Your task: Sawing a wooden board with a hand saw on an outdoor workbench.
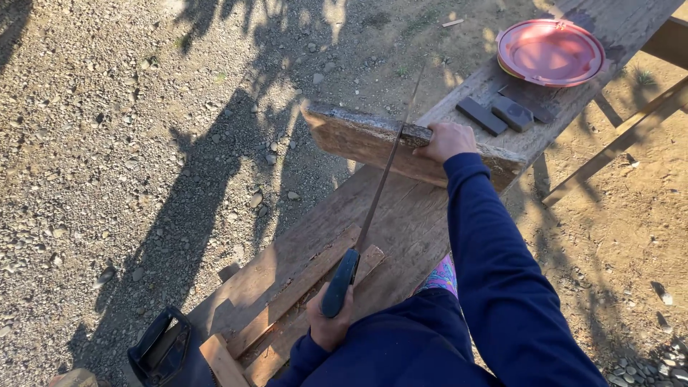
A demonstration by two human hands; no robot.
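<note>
Weathered wooden bench [408, 222] runs diagonally over gravel ground [107, 143]. Rough plank [358, 140] lies crosswise on bench, under right hand [446, 140], one end overhanging gravel. Beyond that hand: two dark flat blocks [494, 113], then round red lid [550, 51]. Near left hand [330, 322]: loose wooden slats [301, 294] along benchtop.

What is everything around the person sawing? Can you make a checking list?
Surface: long wooden bench in sun and shadow, on gravel.
Job's things: hand saw with dark handle, blade across a rough plank that overhangs the bench edge.
Clutter: red round lid, two dark blocks, loose wood strips, dark container by the bench.
Hands: left hand grips the saw handle; right hand presses the plank down.
Cables: nothing seen.
Surroundings: gravel ground, tree shadows.
</note>
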